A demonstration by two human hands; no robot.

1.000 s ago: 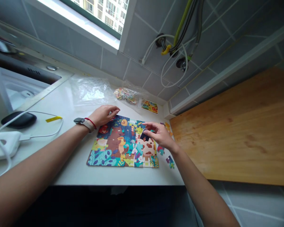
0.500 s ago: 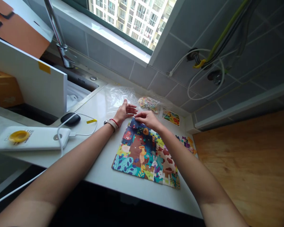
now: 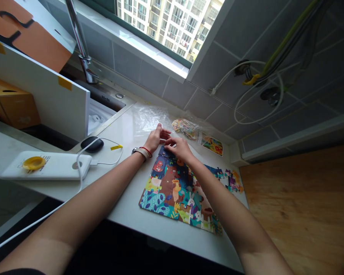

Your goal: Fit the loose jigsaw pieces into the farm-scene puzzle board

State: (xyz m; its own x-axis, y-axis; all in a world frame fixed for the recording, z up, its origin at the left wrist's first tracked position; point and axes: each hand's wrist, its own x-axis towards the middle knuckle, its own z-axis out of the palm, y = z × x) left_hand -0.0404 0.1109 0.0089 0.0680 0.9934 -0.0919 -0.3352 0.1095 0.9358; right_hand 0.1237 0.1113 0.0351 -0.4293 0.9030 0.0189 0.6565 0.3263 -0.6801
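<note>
A colourful jigsaw puzzle (image 3: pixel 177 191) lies mostly assembled on the white counter (image 3: pixel 126 206). My left hand (image 3: pixel 156 137) rests at the puzzle's far left corner, fingers stretched out on the counter, with a watch and a red cord on the wrist. My right hand (image 3: pixel 179 147) sits right beside it on the puzzle's top edge, fingers bent down and pressing on a dark blue piece there. Loose puzzle pieces (image 3: pixel 232 179) lie to the right of the puzzle.
A clear plastic bag (image 3: pixel 149 116) and a bag of pieces (image 3: pixel 186 128) lie behind the puzzle, beside a small picture card (image 3: pixel 212 144). At the left are a white power bank (image 3: pixel 46 166) with cable, a black mouse (image 3: pixel 91 144) and a sink (image 3: pixel 100 110). A wooden board (image 3: pixel 301 206) fills the right.
My right hand carried a dark piece from the puzzle's right side to its top left corner, beside my left hand. The view swung left and up.
</note>
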